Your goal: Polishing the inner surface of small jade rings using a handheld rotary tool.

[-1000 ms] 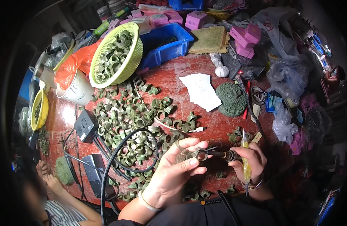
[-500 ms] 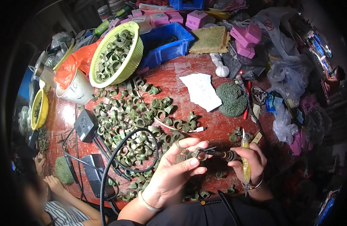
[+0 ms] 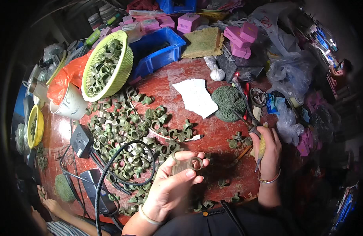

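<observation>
My left hand [image 3: 171, 185] is closed, pinching a green ring [image 3: 192, 163] between thumb and fingers above the table. My right hand [image 3: 269, 147] grips a dark heated pen [image 3: 251, 127], like a soldering iron, whose thin tip points down at the dark green scouring pad [image 3: 227, 103]. Whether the tip presses into the pad is hard to tell. The same hand also keeps hold of a yellow-handled tool [image 3: 262, 148], its pointed metal end aimed down toward my wrist. Many loose green rings [image 3: 130, 133] lie heaped left of my hands.
A green basket [image 3: 128, 65] of rings, a blue bin [image 3: 159, 59] and a white bucket [image 3: 73, 104] stand at the back left. Black cables [image 3: 98, 188] loop beside my left arm. White paper [image 3: 195, 96] lies mid-table. At the left edge shows another person's hand [image 3: 51, 205].
My right hand has drawn the heated pen away from the ring, right and up to the green pad. My left hand still holds the ring. The whole view has shifted slightly left.
</observation>
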Action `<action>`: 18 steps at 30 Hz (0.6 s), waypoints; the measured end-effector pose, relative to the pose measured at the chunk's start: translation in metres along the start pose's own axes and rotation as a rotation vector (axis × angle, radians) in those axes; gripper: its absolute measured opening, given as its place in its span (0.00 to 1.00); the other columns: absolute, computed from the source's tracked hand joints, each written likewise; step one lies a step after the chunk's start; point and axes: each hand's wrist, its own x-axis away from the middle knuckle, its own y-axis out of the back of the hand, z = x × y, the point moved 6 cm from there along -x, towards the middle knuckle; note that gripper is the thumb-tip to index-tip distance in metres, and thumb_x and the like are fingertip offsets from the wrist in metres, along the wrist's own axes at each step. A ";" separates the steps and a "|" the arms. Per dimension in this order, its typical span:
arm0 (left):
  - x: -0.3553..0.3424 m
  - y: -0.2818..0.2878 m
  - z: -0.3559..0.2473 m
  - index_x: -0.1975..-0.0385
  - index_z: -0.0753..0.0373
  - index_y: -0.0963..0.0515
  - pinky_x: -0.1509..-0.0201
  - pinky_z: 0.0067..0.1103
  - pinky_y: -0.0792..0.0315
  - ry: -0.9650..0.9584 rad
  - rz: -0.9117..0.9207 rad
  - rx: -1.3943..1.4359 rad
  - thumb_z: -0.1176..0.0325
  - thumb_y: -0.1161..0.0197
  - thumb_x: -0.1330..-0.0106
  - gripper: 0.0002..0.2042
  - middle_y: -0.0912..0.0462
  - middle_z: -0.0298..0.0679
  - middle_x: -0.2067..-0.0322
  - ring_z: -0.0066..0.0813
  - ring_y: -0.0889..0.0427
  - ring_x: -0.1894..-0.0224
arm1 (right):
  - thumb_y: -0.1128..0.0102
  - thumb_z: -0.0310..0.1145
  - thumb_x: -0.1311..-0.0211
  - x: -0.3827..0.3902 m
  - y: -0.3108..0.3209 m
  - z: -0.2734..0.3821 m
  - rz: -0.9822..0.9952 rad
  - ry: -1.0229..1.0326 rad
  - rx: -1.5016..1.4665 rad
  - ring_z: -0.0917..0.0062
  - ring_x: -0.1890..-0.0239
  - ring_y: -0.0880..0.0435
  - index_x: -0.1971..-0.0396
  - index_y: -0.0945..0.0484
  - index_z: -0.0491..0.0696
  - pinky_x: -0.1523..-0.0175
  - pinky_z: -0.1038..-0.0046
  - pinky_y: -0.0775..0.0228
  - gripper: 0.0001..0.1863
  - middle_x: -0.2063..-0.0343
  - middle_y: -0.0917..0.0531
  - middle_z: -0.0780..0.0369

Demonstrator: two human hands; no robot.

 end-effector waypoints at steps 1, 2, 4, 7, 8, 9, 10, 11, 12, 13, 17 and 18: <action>0.000 -0.001 0.000 0.49 0.59 0.27 0.50 0.26 0.23 -0.009 0.003 -0.001 0.82 0.41 0.39 0.18 0.26 0.43 0.47 0.37 0.25 0.44 | 0.33 0.23 0.48 0.000 0.001 0.002 0.004 0.000 0.030 0.61 0.72 0.22 0.64 0.24 0.43 0.68 0.67 0.31 0.12 0.72 0.23 0.55; 0.000 -0.001 0.000 0.50 0.59 0.27 0.50 0.26 0.23 -0.019 0.005 -0.002 0.82 0.41 0.39 0.18 0.26 0.43 0.47 0.38 0.25 0.44 | 0.33 0.23 0.48 0.000 0.002 0.003 0.009 0.001 0.058 0.61 0.72 0.22 0.64 0.24 0.43 0.68 0.67 0.31 0.12 0.72 0.23 0.55; 0.000 -0.002 0.000 0.50 0.59 0.27 0.51 0.26 0.22 -0.009 0.008 -0.001 0.82 0.41 0.39 0.18 0.26 0.44 0.47 0.38 0.25 0.44 | 0.33 0.23 0.48 0.000 0.001 0.002 0.009 -0.011 0.035 0.61 0.71 0.22 0.64 0.24 0.43 0.67 0.67 0.31 0.12 0.72 0.23 0.55; 0.001 -0.003 -0.001 0.50 0.60 0.27 0.52 0.26 0.21 0.002 0.003 -0.016 0.83 0.41 0.39 0.18 0.26 0.44 0.47 0.39 0.24 0.45 | 0.33 0.24 0.48 0.001 0.005 0.003 -0.033 -0.011 -0.024 0.62 0.71 0.22 0.64 0.24 0.42 0.66 0.67 0.31 0.12 0.72 0.23 0.55; 0.002 -0.004 -0.001 0.50 0.60 0.27 0.52 0.26 0.21 0.003 -0.004 -0.033 0.83 0.42 0.39 0.18 0.26 0.44 0.47 0.39 0.24 0.45 | 0.32 0.26 0.48 0.002 0.009 0.004 -0.077 0.000 -0.057 0.63 0.70 0.22 0.64 0.24 0.42 0.65 0.67 0.31 0.12 0.73 0.22 0.56; 0.002 -0.005 -0.001 0.50 0.60 0.27 0.52 0.26 0.21 0.001 -0.004 -0.032 0.83 0.42 0.39 0.18 0.26 0.44 0.47 0.39 0.24 0.45 | 0.32 0.26 0.48 0.007 0.011 0.005 -0.076 0.003 -0.058 0.63 0.70 0.22 0.64 0.24 0.42 0.65 0.67 0.31 0.12 0.73 0.22 0.56; 0.002 -0.005 -0.002 0.49 0.60 0.27 0.52 0.26 0.21 -0.001 -0.008 -0.045 0.83 0.42 0.39 0.18 0.26 0.44 0.47 0.39 0.24 0.45 | 0.33 0.29 0.47 0.015 0.011 0.004 -0.068 -0.008 -0.185 0.64 0.70 0.22 0.65 0.24 0.41 0.64 0.67 0.32 0.12 0.73 0.22 0.57; 0.002 -0.006 -0.002 0.49 0.60 0.28 0.52 0.26 0.21 -0.004 -0.012 -0.058 0.83 0.42 0.39 0.18 0.26 0.44 0.47 0.39 0.24 0.45 | 0.33 0.31 0.45 0.019 0.011 0.004 -0.060 -0.019 -0.312 0.66 0.70 0.22 0.66 0.24 0.41 0.63 0.67 0.32 0.12 0.73 0.22 0.57; 0.002 -0.005 -0.003 0.49 0.60 0.28 0.52 0.26 0.21 -0.010 -0.016 -0.057 0.83 0.42 0.39 0.18 0.26 0.44 0.47 0.39 0.24 0.45 | 0.37 0.39 0.40 0.018 0.010 0.014 -0.104 0.146 -0.373 0.73 0.76 0.25 0.68 0.23 0.39 0.69 0.77 0.34 0.16 0.77 0.22 0.62; 0.002 -0.006 -0.003 0.49 0.61 0.28 0.52 0.26 0.21 -0.006 -0.014 -0.066 0.84 0.42 0.38 0.18 0.26 0.45 0.47 0.39 0.24 0.45 | 0.37 0.41 0.41 0.015 0.013 0.026 -0.030 0.192 -0.408 0.73 0.76 0.24 0.67 0.22 0.40 0.70 0.75 0.33 0.16 0.77 0.22 0.61; 0.003 -0.005 -0.003 0.48 0.63 0.29 0.51 0.26 0.21 -0.009 -0.022 -0.076 0.84 0.44 0.38 0.18 0.26 0.45 0.47 0.37 0.24 0.46 | 0.40 0.51 0.41 0.018 0.008 0.049 0.100 0.258 -0.424 0.73 0.80 0.26 0.68 0.21 0.43 0.74 0.74 0.35 0.22 0.79 0.21 0.61; 0.003 -0.004 -0.003 0.48 0.63 0.29 0.51 0.25 0.21 -0.008 -0.031 -0.089 0.84 0.44 0.38 0.18 0.26 0.45 0.47 0.37 0.24 0.46 | 0.39 0.50 0.41 0.019 0.006 0.050 0.125 0.264 -0.432 0.72 0.79 0.25 0.67 0.21 0.43 0.74 0.74 0.33 0.22 0.78 0.21 0.61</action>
